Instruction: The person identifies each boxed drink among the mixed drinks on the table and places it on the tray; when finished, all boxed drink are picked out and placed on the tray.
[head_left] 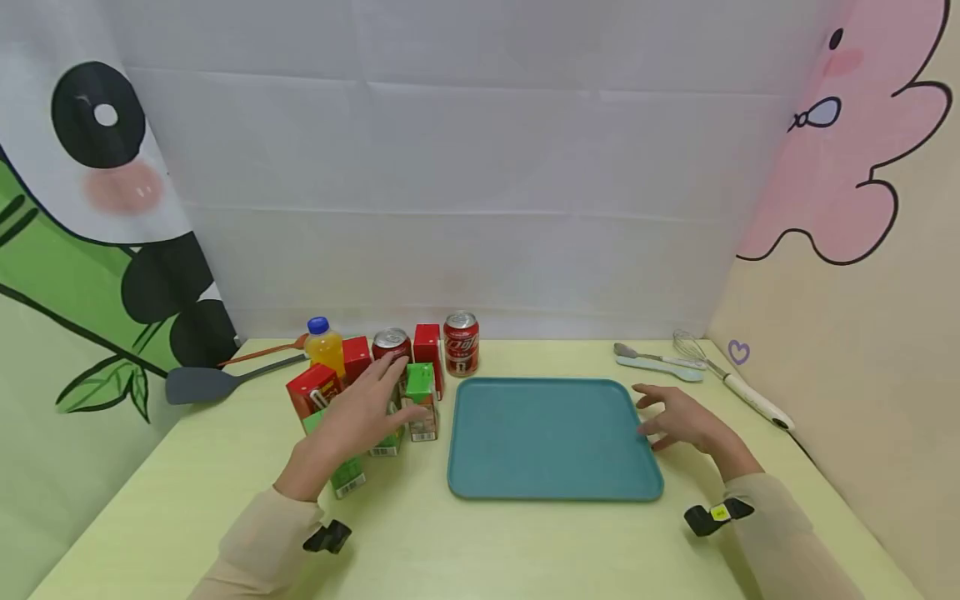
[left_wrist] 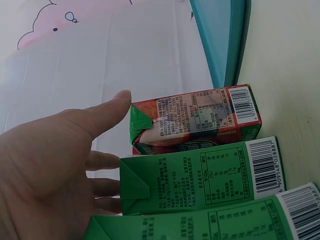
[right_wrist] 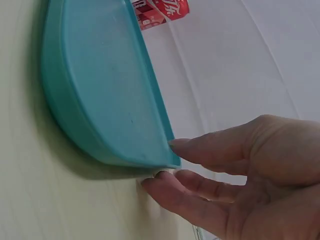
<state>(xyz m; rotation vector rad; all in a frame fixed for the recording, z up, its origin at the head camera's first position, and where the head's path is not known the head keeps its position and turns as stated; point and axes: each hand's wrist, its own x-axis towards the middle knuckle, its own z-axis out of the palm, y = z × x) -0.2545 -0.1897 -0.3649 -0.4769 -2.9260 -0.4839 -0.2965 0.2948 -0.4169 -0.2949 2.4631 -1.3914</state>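
My left hand (head_left: 362, 417) is held over a cluster of drink cartons, fingers spread and pointing away. Its thumb is by the top of a red carton with a green top (left_wrist: 195, 120), and its other fingers pass behind a green carton (left_wrist: 200, 177); whether they touch is unclear. Another green carton (left_wrist: 200, 222) lies lower in the left wrist view. A teal tray (head_left: 555, 492) lies flat at the middle. At its right edge, my right hand (head_left: 686, 419) has loosely bent fingers around the corner of the rim, with a thumb or fingertip seemingly touching it.
Behind the left hand stand red cartons (head_left: 427, 350), cola cans (head_left: 461, 346) and an orange juice bottle (head_left: 326, 348). A grey spatula (head_left: 202, 385) and an orange-red utensil (head_left: 262, 353) lie left. At right are a whisk (head_left: 750, 398) and a pale blue utensil (head_left: 660, 367).
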